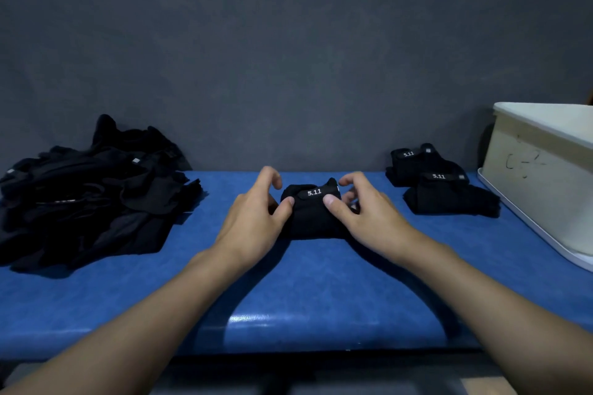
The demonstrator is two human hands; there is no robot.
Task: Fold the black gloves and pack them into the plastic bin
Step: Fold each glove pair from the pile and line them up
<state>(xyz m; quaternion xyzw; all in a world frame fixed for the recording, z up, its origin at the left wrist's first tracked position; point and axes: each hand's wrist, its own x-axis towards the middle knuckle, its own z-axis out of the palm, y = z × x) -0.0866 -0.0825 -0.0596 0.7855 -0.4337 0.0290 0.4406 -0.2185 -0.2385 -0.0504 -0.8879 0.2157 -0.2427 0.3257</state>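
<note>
A folded black glove bundle [313, 216] with a white "5.11" label lies in the middle of the blue table. My left hand [256, 212] grips its left side, thumb on top and fingers curled over the far edge. My right hand [359, 205] grips its right side the same way. Two folded glove bundles [442, 183] sit at the back right. A loose heap of black gloves [93, 196] covers the table's left side. The pale plastic bin [539, 176] stands at the far right; its inside is hidden.
The bin rests on a white tray or lid [526, 224] at the right edge. A dark grey wall [288, 42] closes off the back of the blue table [305, 292]. The table's front edge runs just below my forearms.
</note>
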